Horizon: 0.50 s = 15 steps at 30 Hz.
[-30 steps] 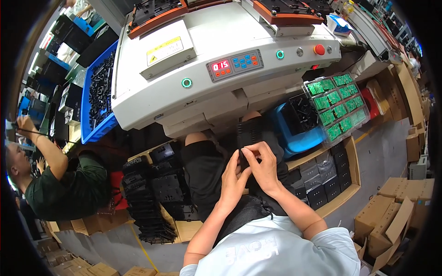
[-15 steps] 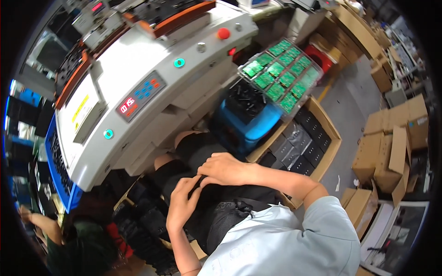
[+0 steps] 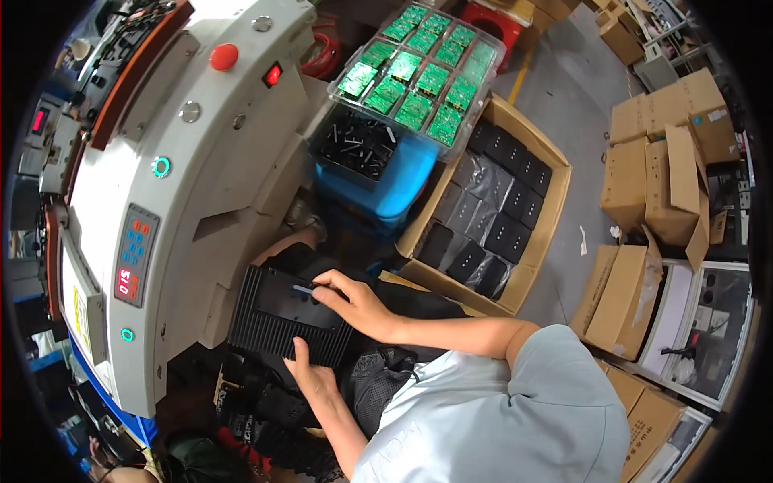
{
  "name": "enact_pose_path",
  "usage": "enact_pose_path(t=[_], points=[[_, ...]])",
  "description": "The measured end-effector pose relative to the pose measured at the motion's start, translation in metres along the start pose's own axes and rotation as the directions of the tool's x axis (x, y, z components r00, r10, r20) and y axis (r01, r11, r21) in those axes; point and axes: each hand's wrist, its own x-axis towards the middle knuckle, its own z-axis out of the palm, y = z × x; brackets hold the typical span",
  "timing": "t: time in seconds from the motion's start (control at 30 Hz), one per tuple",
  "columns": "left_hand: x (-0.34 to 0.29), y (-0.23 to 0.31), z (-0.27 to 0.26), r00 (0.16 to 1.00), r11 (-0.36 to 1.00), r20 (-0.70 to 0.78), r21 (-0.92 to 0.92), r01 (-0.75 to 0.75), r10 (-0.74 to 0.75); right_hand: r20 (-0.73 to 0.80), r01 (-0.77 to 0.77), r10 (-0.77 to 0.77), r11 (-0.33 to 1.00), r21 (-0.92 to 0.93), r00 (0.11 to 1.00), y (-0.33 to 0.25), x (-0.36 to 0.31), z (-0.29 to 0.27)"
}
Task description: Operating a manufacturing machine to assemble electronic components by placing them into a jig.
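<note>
A black finned case [image 3: 278, 338], flat and roughly square with ribbed sides and a smooth recessed middle, lies tilted above my lap. My left hand [image 3: 312, 378] grips its near edge, thumb on the ribs and the other fingers hidden beneath. Over the recess, my right hand [image 3: 354, 306] is closed in a pinch on a small thin bluish-grey strip [image 3: 303, 290]. This strip reaches over the case's smooth face; whether it touches cannot be told.
Left of my lap stands a white machine [image 3: 105, 177] with lit buttons. Ahead, a clear divided tray [image 3: 342, 97] of green circuit boards sits near a bin of small black parts [image 3: 354, 149] on a blue stool [image 3: 378, 193]. A carton [image 3: 555, 173] of black cases stands to the right.
The black finned case has come into sight in my left hand. My hands, close together before, are now apart, with a strip showing in the right. The view has shifted rightward.
</note>
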Motion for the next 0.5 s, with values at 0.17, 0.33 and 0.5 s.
enact_pose_path(t=[0.17,0.33,0.5], points=[[0.018,0.009,-0.012,0.996,0.997,-0.062,0.017,0.072,-0.071,-0.232,-0.009,-0.042,0.977,-0.212,0.972,0.052,0.019,-0.08],[0.015,0.013,-0.029,0.991,0.989,-0.064,-0.098,0.112,-0.118,-0.905,-0.829,0.264,0.539,-0.148,0.333,0.222,-0.005,-0.237],[0.006,0.006,-0.032,0.98,0.985,-0.137,-0.119,0.125,-0.141,-0.813,-0.936,0.57,0.21,0.283,-0.119,0.312,-0.055,-0.267]])
